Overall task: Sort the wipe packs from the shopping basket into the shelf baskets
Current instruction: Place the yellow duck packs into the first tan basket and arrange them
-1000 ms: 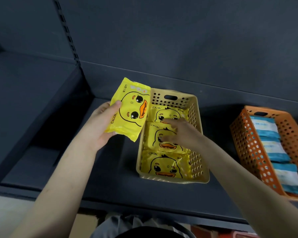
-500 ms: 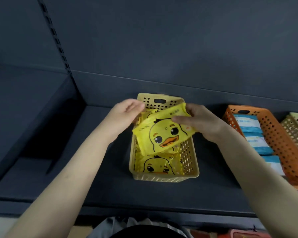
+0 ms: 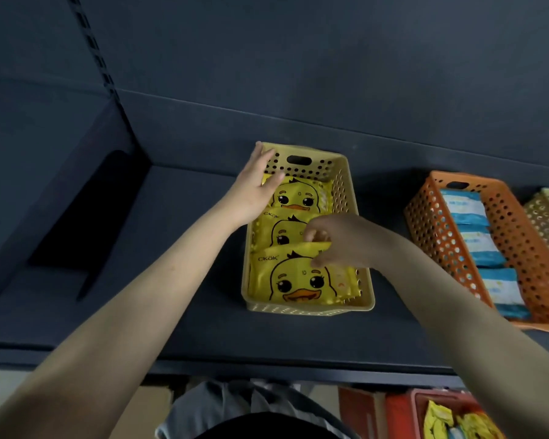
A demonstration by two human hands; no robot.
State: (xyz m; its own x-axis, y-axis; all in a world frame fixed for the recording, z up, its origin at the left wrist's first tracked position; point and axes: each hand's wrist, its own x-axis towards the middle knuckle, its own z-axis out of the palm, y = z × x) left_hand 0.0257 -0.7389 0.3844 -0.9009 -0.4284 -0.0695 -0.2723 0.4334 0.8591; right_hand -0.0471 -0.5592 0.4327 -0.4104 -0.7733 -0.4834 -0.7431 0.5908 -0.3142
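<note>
Once aloft, the duck pack is pinched inside the yellow basket by the right hand (left hand laid flat on its rim).

Left arm: bare, stretched from lower left up toward centre, wrist nearly straight.
Left hand: back up, fingers straight and together, thumb spread to the right.
Right arm: bare, entering from lower right, angled up-left.
Right hand: fingers curled downward, seemingly pinching the top edge of a yellow wipe pack; thumb partly hidden.
Hands: apart, left one farther away.
</note>
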